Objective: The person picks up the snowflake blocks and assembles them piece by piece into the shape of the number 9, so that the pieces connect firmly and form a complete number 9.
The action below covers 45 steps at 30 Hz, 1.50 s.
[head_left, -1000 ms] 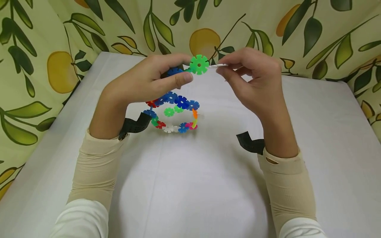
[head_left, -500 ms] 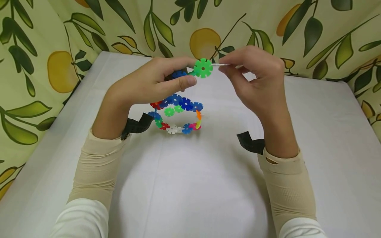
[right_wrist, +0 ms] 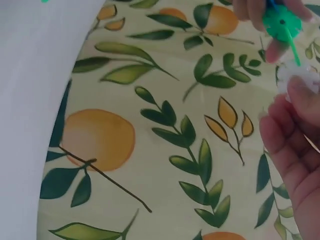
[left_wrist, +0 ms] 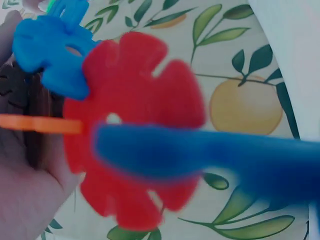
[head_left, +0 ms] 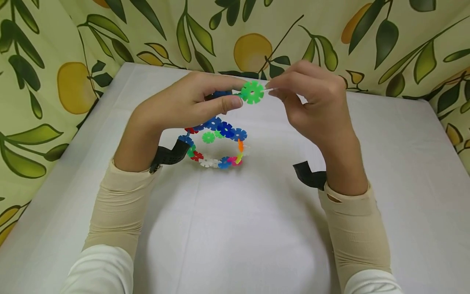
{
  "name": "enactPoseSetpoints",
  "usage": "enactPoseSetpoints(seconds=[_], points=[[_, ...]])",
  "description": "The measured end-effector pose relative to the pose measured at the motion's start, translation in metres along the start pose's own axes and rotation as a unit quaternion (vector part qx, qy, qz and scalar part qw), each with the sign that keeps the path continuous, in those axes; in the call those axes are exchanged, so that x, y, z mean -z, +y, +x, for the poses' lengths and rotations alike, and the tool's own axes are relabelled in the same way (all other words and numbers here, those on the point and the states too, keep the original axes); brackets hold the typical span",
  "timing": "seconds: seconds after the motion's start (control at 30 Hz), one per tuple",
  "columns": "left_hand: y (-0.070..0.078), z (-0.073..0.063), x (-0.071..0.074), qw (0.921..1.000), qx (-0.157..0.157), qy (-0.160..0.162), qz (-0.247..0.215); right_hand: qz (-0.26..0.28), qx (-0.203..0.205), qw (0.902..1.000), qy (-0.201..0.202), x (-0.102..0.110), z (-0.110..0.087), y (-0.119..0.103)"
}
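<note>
My left hand point(head_left: 183, 100) grips one end of a chain of interlocking notched plastic discs between thumb and fingers. Beyond its fingertips a bright green disc point(head_left: 252, 92) faces the head camera. My right hand point(head_left: 315, 92) pinches a white disc point(right_wrist: 285, 75), seen edge-on in the head view, at the green disc's right rim. How deep their slots engage is too small to tell. Below the left hand hangs the chain's loop of blue discs point(head_left: 225, 129), with red, white, pink, yellow and orange ones. A large red disc point(left_wrist: 140, 100) fills the left wrist view, joined to blue pieces.
Two loose green discs, one of them a light green disc point(head_left: 208, 137), lie on the white-covered table point(head_left: 235, 228) behind the loop. A leaf-and-fruit patterned curtain point(head_left: 253, 41) rises along the table's back edge. Black wrist mounts point(head_left: 310, 175) stick out from both sleeves.
The green disc has moved right and slightly down. My right hand has lowered the white disc and drawn nearer to the green one. The hanging loop swung right, then back left.
</note>
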<state>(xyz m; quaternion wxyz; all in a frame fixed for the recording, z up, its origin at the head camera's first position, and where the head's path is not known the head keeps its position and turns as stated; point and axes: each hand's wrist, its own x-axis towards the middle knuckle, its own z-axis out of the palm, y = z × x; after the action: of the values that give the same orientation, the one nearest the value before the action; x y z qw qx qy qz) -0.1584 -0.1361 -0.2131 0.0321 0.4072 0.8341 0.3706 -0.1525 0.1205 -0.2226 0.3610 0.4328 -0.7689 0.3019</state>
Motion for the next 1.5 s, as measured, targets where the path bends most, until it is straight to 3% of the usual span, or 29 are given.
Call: enactPoseSetpoints(seconds=[0.27,0.5,0.67,0.8,0.9,1.0,1.07,1.13,1.2,1.3,1.4,1.5], points=[[-0.001,0.002,-0.002,0.9998,-0.006,0.012,-0.018,0.005,0.0,0.999,0.044,-0.011,-0.002,-0.001],[-0.005,0.003,0.001,0.9986,0.035,-0.018,-0.036,-0.024,0.005,0.9995,0.021,-0.015,-0.005,-0.007],[-0.009,0.001,0.003,0.9984,0.027,-0.026,-0.042,-0.039,0.014,0.9991,0.007,-0.02,-0.004,-0.01],[-0.011,-0.002,0.005,0.9989,0.005,-0.006,-0.047,-0.004,0.01,0.9994,0.032,-0.022,0.0,-0.007],[-0.009,-0.004,0.007,0.9967,-0.024,0.015,-0.077,0.04,-0.013,0.9963,0.075,-0.023,0.002,-0.004],[-0.007,-0.005,0.008,0.9919,-0.026,0.041,-0.117,0.068,-0.075,0.9909,0.088,-0.023,0.001,0.001],[-0.008,-0.005,0.009,0.9889,-0.013,0.059,-0.136,0.092,-0.129,0.9859,0.054,-0.026,-0.002,0.008],[-0.011,-0.004,0.009,0.9859,0.009,0.071,-0.151,0.123,-0.191,0.9738,-0.012,-0.032,-0.006,0.016],[-0.015,-0.004,0.009,0.9821,0.03,0.082,-0.167,0.157,-0.247,0.9514,-0.096,-0.042,-0.012,0.024],[-0.021,-0.003,0.01,0.9761,0.043,0.095,-0.191,0.177,-0.293,0.913,-0.221,-0.058,-0.021,0.035],[-0.022,-0.004,0.014,0.9751,0.03,0.106,-0.192,0.17,-0.29,0.8837,-0.326,-0.074,-0.028,0.042],[-0.02,-0.007,0.018,0.9808,-0.008,0.102,-0.166,0.156,-0.266,0.8627,-0.401,-0.089,-0.033,0.044]])
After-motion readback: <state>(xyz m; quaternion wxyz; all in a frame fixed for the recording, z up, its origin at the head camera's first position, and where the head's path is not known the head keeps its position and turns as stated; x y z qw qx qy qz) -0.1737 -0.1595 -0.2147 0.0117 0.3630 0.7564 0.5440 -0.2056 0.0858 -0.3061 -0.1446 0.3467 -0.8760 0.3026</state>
